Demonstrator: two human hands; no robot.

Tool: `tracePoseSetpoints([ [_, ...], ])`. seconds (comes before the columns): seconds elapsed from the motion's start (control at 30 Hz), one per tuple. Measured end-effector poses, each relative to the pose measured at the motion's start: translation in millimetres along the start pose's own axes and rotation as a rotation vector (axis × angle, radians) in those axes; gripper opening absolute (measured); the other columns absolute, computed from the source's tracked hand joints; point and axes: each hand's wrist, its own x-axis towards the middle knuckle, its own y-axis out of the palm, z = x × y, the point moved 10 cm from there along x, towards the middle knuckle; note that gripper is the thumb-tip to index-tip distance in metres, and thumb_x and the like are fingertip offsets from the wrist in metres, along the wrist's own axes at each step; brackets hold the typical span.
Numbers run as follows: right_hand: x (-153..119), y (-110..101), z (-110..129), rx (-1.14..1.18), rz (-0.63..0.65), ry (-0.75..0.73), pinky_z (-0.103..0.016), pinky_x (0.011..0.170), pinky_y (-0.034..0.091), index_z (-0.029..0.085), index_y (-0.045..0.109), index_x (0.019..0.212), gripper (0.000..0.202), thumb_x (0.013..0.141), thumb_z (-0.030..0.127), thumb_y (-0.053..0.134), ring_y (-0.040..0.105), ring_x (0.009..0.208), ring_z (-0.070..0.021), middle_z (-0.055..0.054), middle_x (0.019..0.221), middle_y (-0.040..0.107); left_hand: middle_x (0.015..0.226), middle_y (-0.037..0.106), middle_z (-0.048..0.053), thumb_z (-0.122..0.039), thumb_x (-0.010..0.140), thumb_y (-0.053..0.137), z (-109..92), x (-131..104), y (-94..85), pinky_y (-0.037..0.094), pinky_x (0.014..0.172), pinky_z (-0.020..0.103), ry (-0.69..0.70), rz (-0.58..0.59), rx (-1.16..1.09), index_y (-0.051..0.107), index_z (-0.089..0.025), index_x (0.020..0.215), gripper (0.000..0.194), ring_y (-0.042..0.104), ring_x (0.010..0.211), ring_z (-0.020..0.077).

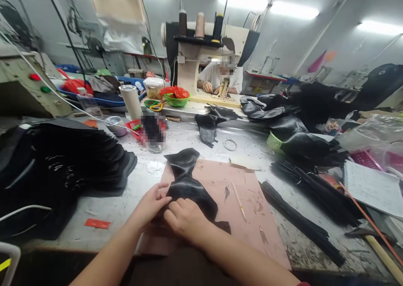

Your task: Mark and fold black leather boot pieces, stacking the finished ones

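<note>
A black leather piece (pixel 193 189), narrow in its middle, lies on a pink board (pixel 220 177) in front of me. My left hand (pixel 155 202) is at its left edge, thumb and fingers bent around that edge. Close beside it, my right hand (pixel 182 214) presses on the near edge with curled fingers. Part of the leather under both hands is hidden. A white pencil-like stick (pixel 239 202) rests on the board to the right.
Stacked black pieces (pixel 103 160) fill the left side. Black strips (pixel 302 219), a notebook (pixel 371 185) and a hammer (pixel 378 248) lie at right. Behind stands a sewing machine (pixel 189 68), with a person (pixel 236 78) beyond it. A green bowl (pixel 178 101) sits near the machine.
</note>
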Motion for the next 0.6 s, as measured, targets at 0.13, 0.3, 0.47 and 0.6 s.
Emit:
tracePoseSetpoints([
  [0.13,-20,-33,-32,0.452,-0.226,0.27,-0.027,0.059,0.046,0.019,0.051,0.068,0.01,0.075,0.015,0.047,0.056,0.066,-0.0154,-0.005,0.073,0.06,0.06,0.061,-0.003,-0.039,0.052,0.068,7,-19,18.0,0.043,0.058,0.028,-0.006,0.053,-0.125,0.049,-0.017,0.096,0.053,0.059,0.057,0.0153],
  [0.3,-143,-95,-125,0.858,-0.813,1.051,-0.028,0.053,0.048,0.019,0.053,0.071,0.008,0.071,0.025,0.059,0.06,0.062,-0.0153,-0.003,0.071,0.062,0.065,0.064,0.0,-0.042,0.056,0.065,19,-46,28.6,0.045,0.064,0.03,0.023,0.05,-0.133,0.051,-0.017,0.096,0.049,0.061,0.065,0.0174],
  [0.47,-261,-201,-168,0.579,-1.575,1.171,-0.029,0.044,0.047,0.023,0.047,0.061,0.015,0.06,0.022,0.062,0.052,0.044,-0.0125,0.005,0.054,0.055,0.046,0.052,-0.006,-0.031,0.056,0.065,20,-71,6.1,0.039,0.052,0.027,0.072,-0.002,0.049,0.06,-0.02,0.087,0.033,0.052,0.047,0.0151],
  [0.6,-180,-208,-174,0.476,-1.033,1.002,-0.024,0.04,0.043,0.021,0.054,0.065,0.016,0.058,0.02,0.068,0.051,0.042,-0.0117,0.005,0.051,0.055,0.066,0.061,0.0,-0.038,0.065,0.062,-26,-71,-27.7,0.041,0.055,0.028,0.25,-0.168,0.364,0.063,-0.023,0.075,0.018,0.054,0.056,0.0158],
])
